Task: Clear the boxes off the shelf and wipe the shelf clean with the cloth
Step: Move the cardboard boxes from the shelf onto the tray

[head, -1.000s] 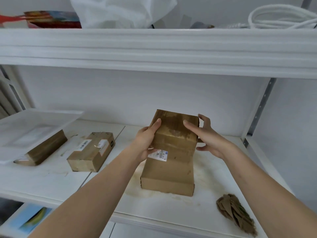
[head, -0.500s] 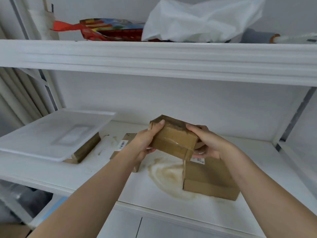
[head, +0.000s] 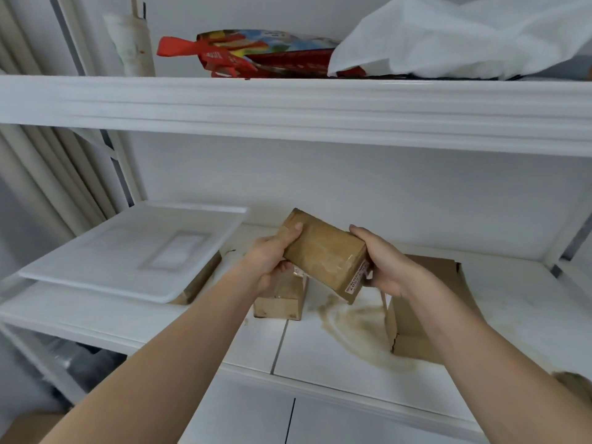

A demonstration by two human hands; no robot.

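Gripping a taped cardboard box (head: 323, 256) from both ends, your left hand (head: 267, 265) and right hand (head: 386, 267) hold it tilted in the air above the stained shelf (head: 320, 344). At 5 o'clock of it a larger box (head: 413, 331) rests; just below, at 7 o'clock, sits a small box (head: 282, 301).

Brown cardboard box (head: 323, 254), glossy tape; smooth white shelf (head: 198, 318).
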